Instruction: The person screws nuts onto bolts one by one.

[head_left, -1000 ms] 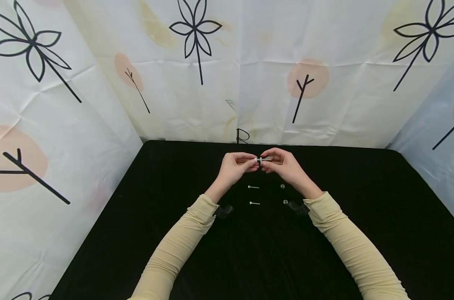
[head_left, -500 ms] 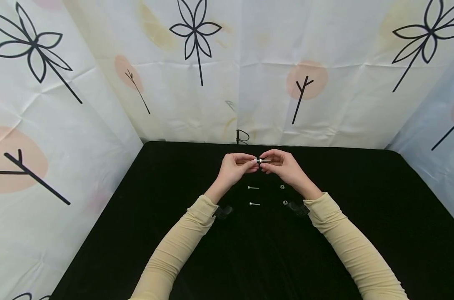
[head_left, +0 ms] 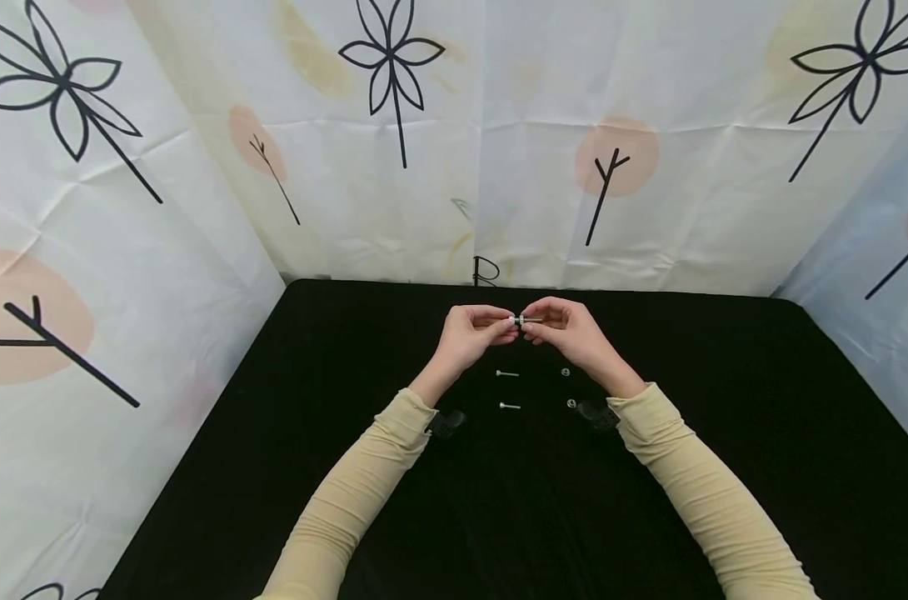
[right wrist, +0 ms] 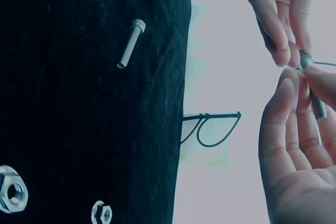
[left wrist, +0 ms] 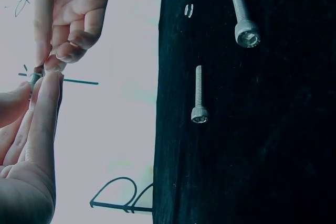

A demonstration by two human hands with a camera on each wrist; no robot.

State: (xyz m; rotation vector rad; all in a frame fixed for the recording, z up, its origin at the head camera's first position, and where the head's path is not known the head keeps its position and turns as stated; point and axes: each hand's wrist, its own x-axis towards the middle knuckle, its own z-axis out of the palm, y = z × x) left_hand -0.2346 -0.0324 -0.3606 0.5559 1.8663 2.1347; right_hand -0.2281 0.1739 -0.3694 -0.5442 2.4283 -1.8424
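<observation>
Held bolt [right wrist: 318, 106] up over the far part of the desk [head_left: 514, 517]
So, left to right: left hand's [head_left: 469, 332] grip is pinching its left end, a loose bolt [head_left: 507, 374] lies nearer, another bolt [head_left: 510, 406] nearer still, right hand's [head_left: 566, 327] grip is pinching the held one too, then a loose nut [head_left: 566, 372], plus a second nut [head_left: 571, 403] just nearer.
</observation>
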